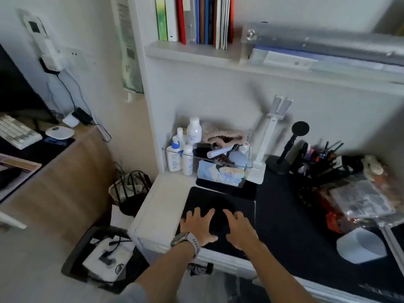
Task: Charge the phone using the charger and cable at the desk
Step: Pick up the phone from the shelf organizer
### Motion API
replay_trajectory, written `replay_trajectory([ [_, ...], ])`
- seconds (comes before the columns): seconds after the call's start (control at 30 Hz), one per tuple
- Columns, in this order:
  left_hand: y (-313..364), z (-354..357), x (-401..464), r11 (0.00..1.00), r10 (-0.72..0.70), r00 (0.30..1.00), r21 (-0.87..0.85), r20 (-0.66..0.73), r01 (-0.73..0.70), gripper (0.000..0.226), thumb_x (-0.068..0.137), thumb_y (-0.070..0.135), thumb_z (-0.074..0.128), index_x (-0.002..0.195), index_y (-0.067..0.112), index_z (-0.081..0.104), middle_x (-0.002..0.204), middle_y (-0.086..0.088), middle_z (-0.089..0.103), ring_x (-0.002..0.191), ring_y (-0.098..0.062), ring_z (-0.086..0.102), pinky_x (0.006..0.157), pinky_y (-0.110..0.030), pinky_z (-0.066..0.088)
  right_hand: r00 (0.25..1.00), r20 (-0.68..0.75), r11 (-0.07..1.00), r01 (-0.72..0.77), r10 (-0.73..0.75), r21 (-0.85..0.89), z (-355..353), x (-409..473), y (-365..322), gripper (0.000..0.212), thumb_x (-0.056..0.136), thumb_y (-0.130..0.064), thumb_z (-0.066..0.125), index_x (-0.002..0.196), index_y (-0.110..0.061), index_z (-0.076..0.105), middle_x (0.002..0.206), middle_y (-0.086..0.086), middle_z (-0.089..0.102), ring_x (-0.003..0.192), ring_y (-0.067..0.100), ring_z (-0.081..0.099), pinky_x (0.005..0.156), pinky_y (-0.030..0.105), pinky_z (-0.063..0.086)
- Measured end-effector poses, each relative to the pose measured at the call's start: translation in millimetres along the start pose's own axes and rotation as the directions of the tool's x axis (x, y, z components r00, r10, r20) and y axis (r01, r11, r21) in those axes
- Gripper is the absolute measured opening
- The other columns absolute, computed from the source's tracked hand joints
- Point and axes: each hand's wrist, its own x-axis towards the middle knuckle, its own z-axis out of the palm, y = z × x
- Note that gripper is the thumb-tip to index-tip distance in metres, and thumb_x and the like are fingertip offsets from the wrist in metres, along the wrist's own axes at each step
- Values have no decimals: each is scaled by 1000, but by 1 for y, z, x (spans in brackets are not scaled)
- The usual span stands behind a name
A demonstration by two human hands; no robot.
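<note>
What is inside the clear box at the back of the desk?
The clear box holds white bottles, a white tube, a bluish rounded item and a pinkish fabric band. Anything beneath them is covered.

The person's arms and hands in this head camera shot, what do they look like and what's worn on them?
Both forearms are bare. The left wrist carries a watch with a dark case and a light grey perforated strap. A grey sleeve edge shows near the left elbow. The left hand and right hand wear no gloves; no rings are discernible.
</note>
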Motion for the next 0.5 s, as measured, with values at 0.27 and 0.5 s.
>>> replay_trajectory([
  [0.27, -7, 15, 59, 971, 143, 982, 175, 123, -164, 106, 67, 56, 71, 148, 30, 8, 155, -16, 11, 139, -42, 16, 103, -59, 32, 999, -3, 973, -53, 54, -226, 3, 51, -9, 108, 76, 0, 72, 151, -38, 3, 160, 16, 0, 141, 38, 20, 97, 45, 47],
  [0.5, -1, 15, 75, 922, 210, 961, 291, 181, -257, 104, 61, 39, 78, 142, 24, 14, 149, -15, 16, 133, -40, 21, 99, -59, 35, 998, -20, 952, -55, 51, -300, 8, 67, -2, 109, 74, -5, 76, 152, -31, 6, 162, 12, -1, 146, 34, 11, 105, 46, 40],
])
